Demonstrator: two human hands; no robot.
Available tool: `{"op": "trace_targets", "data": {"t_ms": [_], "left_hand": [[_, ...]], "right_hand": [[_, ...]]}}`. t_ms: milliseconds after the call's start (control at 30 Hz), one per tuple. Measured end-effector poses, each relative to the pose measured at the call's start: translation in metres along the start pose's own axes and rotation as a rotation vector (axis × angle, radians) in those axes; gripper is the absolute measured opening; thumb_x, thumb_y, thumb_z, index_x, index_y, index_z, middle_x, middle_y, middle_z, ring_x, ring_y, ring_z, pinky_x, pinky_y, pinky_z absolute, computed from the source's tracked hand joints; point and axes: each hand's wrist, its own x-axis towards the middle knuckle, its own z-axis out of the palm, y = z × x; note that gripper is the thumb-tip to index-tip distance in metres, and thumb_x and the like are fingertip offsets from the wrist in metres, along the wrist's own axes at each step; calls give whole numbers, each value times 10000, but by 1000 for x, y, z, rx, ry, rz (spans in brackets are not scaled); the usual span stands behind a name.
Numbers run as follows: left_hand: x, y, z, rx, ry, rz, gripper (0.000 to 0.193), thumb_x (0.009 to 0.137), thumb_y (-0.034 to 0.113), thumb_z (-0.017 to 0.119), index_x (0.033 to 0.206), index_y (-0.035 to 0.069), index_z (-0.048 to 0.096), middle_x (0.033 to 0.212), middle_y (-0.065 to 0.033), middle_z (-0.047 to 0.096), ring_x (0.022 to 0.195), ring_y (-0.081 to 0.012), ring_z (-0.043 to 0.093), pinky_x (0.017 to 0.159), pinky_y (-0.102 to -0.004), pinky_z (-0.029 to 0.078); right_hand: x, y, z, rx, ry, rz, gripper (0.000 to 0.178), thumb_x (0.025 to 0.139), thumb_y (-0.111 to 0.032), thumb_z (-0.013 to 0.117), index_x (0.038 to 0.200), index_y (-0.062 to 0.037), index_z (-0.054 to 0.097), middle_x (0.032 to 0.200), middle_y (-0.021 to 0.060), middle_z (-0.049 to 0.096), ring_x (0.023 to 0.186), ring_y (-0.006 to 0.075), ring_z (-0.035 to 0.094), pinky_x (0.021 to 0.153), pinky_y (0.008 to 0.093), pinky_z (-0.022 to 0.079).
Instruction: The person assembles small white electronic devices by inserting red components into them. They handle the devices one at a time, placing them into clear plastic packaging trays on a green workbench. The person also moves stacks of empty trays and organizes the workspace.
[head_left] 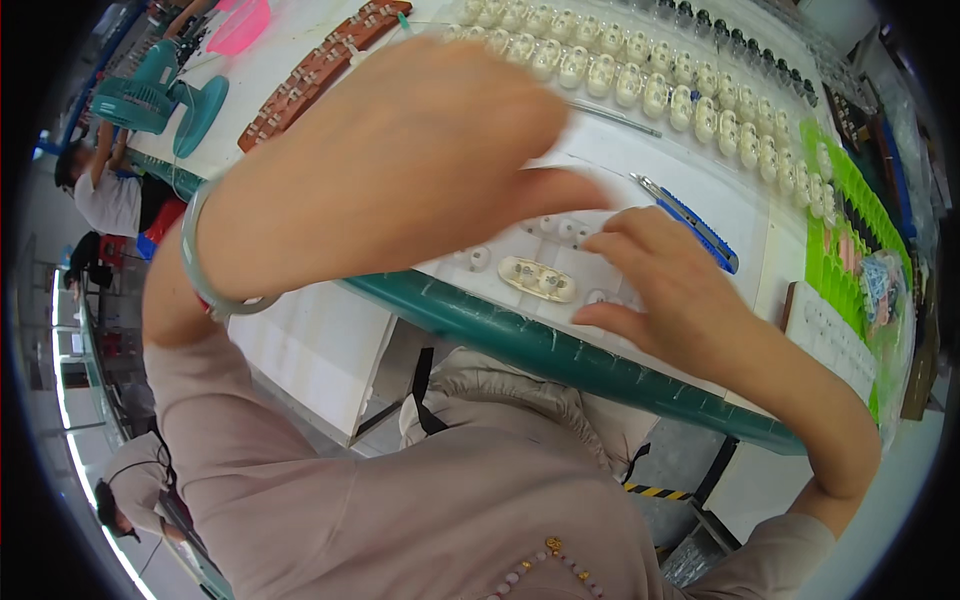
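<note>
My left hand (430, 140) is raised over the table, large and blurred. Its thumb points right, while the other fingers are hidden behind the back of the hand, so I cannot see whether it holds anything. Lower down, my right hand (675, 285) hovers at a pale fixture with small white round pieces (560, 230); its thumb and fingers are apart with nothing visible between them. Left of its fingertips lies a cream oval part (538, 279) with small metal pieces in it. A blue utility knife (700, 228) rests beyond the right hand.
Rows of cream oval parts (628, 85) fill the table's far side, with dark-topped pieces (740, 40) behind. A reddish-brown strip (320, 75), a green fan (150, 90) and a pink basin (240, 25) stand left. A bright green tray (850, 240) is right. Green padding (480, 318) edges the table.
</note>
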Motion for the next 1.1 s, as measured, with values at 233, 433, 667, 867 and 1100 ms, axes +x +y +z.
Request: {"op": "trace_targets", "data": {"t_ms": [233,433,667,867,1100], "left_hand": [[-90,-37,64,-447,139,-221,369,686,156,722,992,13,571,1063,-148,546,1008,-323,507,860,-366,412],[-121,-19,126,-499,519,-460,376,705,90,633,1058,3,542,1159,-181,500,1081,-338,458,931,-404,352],[-112,-13,149,-394,658,-510,263,770,35,542,1029,-9,542,1129,-183,520,1062,-323,479,935,-400,349],[-114,-14,152,-307,630,-558,241,730,42,589,960,-13,549,1096,-183,519,1015,-335,481,873,-408,383],[-116,-14,154,-225,618,-580,219,727,39,591,937,-13,557,1080,-180,528,995,-328,489,858,-401,391]], "right_hand": [[31,-9,36,-45,-90,84,269,692,-203,682,831,-10,557,881,128,540,859,291,513,731,367,417],[33,20,-24,140,112,311,302,702,-268,705,803,-5,595,764,119,587,718,240,582,653,334,467],[-28,214,-160,-311,371,1141,319,555,-313,717,623,-7,657,653,126,648,631,217,638,605,308,499],[-22,258,-147,-299,253,1321,366,504,-312,737,681,0,662,713,136,657,688,232,648,642,312,508],[-20,283,-126,-414,259,1208,525,516,-395,761,773,44,630,737,173,648,729,276,641,678,354,505]]}}
